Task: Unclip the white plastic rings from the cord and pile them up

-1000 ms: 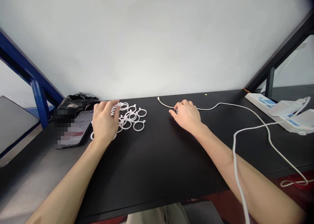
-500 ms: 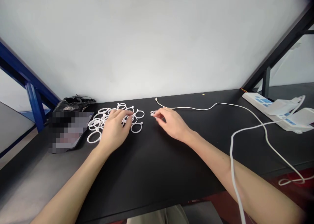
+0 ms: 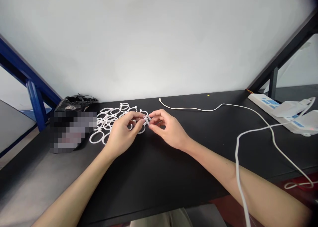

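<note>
Between the fingertips of both hands is a white curtain ring (image 3: 147,120), seen nearly edge-on and partly covered by the fingers. My left hand (image 3: 124,129) pinches it from the left with thumb and fingers. From the other side my right hand (image 3: 170,129) grips it the same way. Beneath and beyond my left hand lies a loose pile of white curtain rings (image 3: 96,137), each with a small knob on its rim. Some of them are hidden behind that hand.
At the left of the black table (image 3: 159,174) a crumpled black plastic bag (image 3: 74,102) sits behind a blurred-out flat item (image 3: 72,134). A white cable (image 3: 193,109) runs across to a white power strip (image 3: 265,102) on the right, and another cable loop crosses my right forearm.
My left hand has moved right from over the pile and my right hand slightly left, so they now meet at the ring, which was in the right hand alone.
</note>
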Available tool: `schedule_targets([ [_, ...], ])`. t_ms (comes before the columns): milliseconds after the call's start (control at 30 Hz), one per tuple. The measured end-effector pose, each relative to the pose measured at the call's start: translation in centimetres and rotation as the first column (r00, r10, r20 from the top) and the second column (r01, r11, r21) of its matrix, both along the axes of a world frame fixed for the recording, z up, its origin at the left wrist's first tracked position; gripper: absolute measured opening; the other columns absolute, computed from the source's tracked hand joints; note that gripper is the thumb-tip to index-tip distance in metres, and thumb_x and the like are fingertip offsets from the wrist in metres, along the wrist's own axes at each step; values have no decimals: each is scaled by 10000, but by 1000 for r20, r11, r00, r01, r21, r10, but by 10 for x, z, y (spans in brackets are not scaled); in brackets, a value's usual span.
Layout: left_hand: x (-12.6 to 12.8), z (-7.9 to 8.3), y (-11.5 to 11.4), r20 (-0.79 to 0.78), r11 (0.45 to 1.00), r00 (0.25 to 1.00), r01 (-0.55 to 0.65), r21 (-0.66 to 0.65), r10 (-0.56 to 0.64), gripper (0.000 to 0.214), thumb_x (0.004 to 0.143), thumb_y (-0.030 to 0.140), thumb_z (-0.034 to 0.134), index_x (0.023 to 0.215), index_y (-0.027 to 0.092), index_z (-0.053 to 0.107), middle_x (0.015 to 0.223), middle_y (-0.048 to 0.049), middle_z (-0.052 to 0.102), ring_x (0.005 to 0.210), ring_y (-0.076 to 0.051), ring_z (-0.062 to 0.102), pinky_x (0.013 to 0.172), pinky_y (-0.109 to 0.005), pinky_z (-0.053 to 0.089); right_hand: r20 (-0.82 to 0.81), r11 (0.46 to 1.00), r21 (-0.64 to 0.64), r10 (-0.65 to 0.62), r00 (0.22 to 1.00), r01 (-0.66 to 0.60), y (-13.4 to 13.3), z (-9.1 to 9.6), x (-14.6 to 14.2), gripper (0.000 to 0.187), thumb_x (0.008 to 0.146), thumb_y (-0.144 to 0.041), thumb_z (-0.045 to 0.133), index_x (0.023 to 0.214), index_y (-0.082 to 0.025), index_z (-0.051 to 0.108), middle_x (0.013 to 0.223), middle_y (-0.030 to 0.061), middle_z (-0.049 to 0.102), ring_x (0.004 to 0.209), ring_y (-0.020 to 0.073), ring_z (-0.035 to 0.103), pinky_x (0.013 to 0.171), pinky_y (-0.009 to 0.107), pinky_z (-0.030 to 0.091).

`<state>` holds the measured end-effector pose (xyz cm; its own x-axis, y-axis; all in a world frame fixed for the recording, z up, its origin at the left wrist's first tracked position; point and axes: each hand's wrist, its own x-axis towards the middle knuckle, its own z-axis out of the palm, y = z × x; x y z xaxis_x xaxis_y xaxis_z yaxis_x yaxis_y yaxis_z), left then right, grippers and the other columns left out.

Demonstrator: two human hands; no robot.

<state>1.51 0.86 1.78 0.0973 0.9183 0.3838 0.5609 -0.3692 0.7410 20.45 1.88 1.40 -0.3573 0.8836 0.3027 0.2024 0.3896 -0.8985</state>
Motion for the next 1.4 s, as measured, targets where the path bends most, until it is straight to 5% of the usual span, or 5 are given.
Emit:
schedule_targets([
  [233,9,0,-6,-130,996,992,19,88,-8,111,900,282,583,893,224,678,874,5,717,736,-135,615,672,-250,489,13,999,-46,-26,1000,26,-2,-1,0,162,907,-335,608,990,-200,639,844,0,697,759,130,656,766,298,537],
  [700,25,-12,-14,-81,973,991,-84,215,104,102,904,216,547,853,194,632,829,-17,680,699,-123,614,547,-217,466,-41,995,-48,-88,995,86,-6,1,-3,183,903,-365,624,853,-193,657,696,-20,648,645,115,586,638,266,480],
  [1000,26,-9,-12,-69,976,994,101,193,-89,300,913,257,561,1210,223,534,1161,-69,629,984,-173,630,850,-341,558,-414,939,-336,-79,907,-72,0,2,-9,263,812,-412,719,896,-167,675,849,31,697,790,153,655,778,330,567],
  [1200,3,-7,0,-274,958,955,-28,284,109,328,917,259,512,1237,235,581,1221,-58,656,972,-196,664,907,-372,539,-66,973,-170,-172,983,159,10,-7,2,257,886,-433,611,885,-194,706,884,31,705,829,167,649,803,342,536],
  [1400,-41,-21,30,-381,912,836,-305,274,394,524,922,385,501,1375,122,500,1339,-173,604,1247,-330,560,1039,-493,457,164,985,-69,-144,976,157,10,-7,4,193,910,-348,571,860,-206,692,850,7,722,780,154,656,751,311,495],
])
